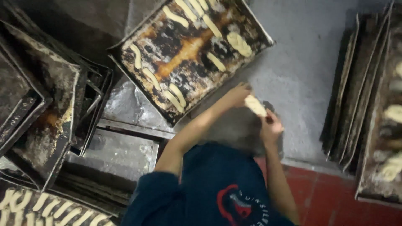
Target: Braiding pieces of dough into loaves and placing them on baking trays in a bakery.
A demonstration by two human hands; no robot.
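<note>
Both hands meet over the grey bench [301,62] — the left hand [238,95] and right hand [271,125] each pinch an end of a pale dough piece [255,105], fingers closed on it. Just left and farther off lies a blackened baking tray [184,50] with several dough strips [176,95]; more dark trays [42,104] are stacked at far left.

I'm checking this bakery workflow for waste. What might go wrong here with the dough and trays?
The dough piece is held between the left hand and right hand, off the tray; it may drop onto the floured table. The empty trays lie stacked askew and might slide. Shaped pieces on the tray sit close together and may merge.
</note>
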